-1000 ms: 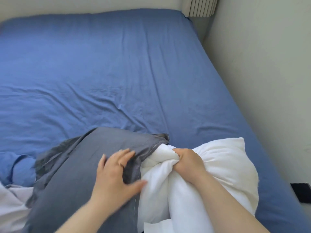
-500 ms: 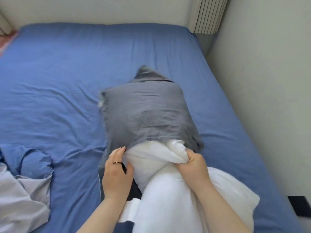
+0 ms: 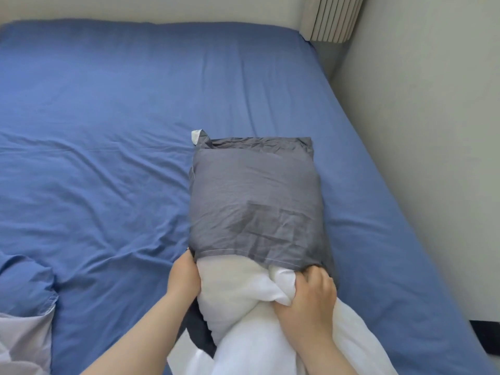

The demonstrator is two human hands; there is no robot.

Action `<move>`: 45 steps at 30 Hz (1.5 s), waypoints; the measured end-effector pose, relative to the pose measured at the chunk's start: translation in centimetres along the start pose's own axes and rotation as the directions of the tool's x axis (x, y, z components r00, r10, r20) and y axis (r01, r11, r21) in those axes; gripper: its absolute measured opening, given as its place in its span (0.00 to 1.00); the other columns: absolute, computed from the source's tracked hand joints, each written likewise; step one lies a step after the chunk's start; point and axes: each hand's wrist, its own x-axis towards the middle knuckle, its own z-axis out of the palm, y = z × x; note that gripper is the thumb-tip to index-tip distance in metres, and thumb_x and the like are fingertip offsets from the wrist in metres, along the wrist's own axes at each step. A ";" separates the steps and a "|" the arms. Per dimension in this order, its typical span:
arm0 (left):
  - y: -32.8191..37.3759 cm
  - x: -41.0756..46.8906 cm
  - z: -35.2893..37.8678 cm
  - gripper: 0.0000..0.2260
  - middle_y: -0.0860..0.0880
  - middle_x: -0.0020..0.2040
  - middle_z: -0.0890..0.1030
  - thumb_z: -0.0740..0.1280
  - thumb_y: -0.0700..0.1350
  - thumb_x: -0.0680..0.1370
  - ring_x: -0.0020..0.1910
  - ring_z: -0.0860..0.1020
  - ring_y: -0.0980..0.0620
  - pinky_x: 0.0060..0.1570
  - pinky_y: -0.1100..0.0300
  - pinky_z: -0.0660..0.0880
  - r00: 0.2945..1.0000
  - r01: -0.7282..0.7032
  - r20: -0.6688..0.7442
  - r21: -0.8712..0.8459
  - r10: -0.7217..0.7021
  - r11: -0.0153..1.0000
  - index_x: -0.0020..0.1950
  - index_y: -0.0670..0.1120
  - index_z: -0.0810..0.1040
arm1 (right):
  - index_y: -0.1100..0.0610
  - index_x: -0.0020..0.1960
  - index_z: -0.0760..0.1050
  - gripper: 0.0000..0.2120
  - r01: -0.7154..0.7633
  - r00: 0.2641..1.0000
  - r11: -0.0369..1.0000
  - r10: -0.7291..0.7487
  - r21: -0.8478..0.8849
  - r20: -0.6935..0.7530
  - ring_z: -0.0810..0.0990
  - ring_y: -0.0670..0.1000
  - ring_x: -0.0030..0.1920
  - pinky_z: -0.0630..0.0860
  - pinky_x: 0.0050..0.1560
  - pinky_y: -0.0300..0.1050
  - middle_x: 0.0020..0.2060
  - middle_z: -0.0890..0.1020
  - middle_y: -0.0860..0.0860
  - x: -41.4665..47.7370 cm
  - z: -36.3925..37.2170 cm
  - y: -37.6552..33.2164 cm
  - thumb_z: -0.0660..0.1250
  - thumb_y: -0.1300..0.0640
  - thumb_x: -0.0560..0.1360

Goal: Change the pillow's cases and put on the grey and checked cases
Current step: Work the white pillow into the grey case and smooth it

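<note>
At the near edge, the white pillow (image 3: 259, 345) runs up from the bottom of the view, its near half bare. The right hand (image 3: 308, 300) sits on top of it, fingers curled tight round a bunched fold of the white pillow cloth, just below the case's hem. The left hand (image 3: 184, 280) is pressed against the pillow's left side at the hem corner. Its fingers go out of sight beneath the pillow, so I cannot tell whether they pinch anything. A dark fold of cloth (image 3: 200, 328) shows under the pillow, by the left wrist.

Beyond the hands, the grey pillowcase (image 3: 257, 207) covers the pillow's far half, wrinkled and puffed, with a small white label (image 3: 196, 136) sticking out at its far left corner. All of this lies on the bed's blue sheet (image 3: 108, 117), right of the middle. A crumpled blue cloth (image 3: 27, 293) with a pale lining lies at the near left. Farthest off, a ribbed radiator (image 3: 332, 17) stands in the corner where the walls meet.
</note>
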 end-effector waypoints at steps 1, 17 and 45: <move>0.1 -0.3 0.4 0.16 0.46 0.36 0.74 0.54 0.31 0.75 0.41 0.71 0.43 0.40 0.56 0.64 1.000 -0.015 0.009 -0.073 0.016 0.997 0.30 0.46 0.63 | 0.59 0.49 0.79 0.19 -0.061 0.995 0.998 0.060 0.020 0.078 0.77 0.63 0.50 0.73 0.51 0.52 0.47 0.77 0.59 0.6 0.3 -0.3 0.64 0.48 0.64; -2.9 -6.6 0.0 0.13 0.56 0.39 0.77 0.59 0.38 0.78 0.47 0.75 0.48 0.51 0.59 0.69 0.968 -0.043 0.241 -0.123 0.071 0.992 0.40 0.55 0.75 | 0.68 0.60 0.73 0.16 -0.454 0.680 0.347 0.731 0.821 0.067 0.74 0.56 0.52 0.66 0.27 0.22 0.60 0.77 0.62 7.6 -5.3 0.9 0.58 0.68 0.74; -2.9 -3.1 -2.4 0.15 0.52 0.34 0.68 0.62 0.28 0.74 0.42 0.68 0.52 0.43 0.63 0.66 0.984 0.024 0.173 -0.309 0.031 0.951 0.36 0.47 0.69 | 0.58 0.54 0.77 0.12 -0.427 0.870 0.899 0.380 0.094 0.314 0.78 0.56 0.58 0.70 0.49 0.40 0.56 0.80 0.55 3.1 3.7 -6.9 0.61 0.55 0.74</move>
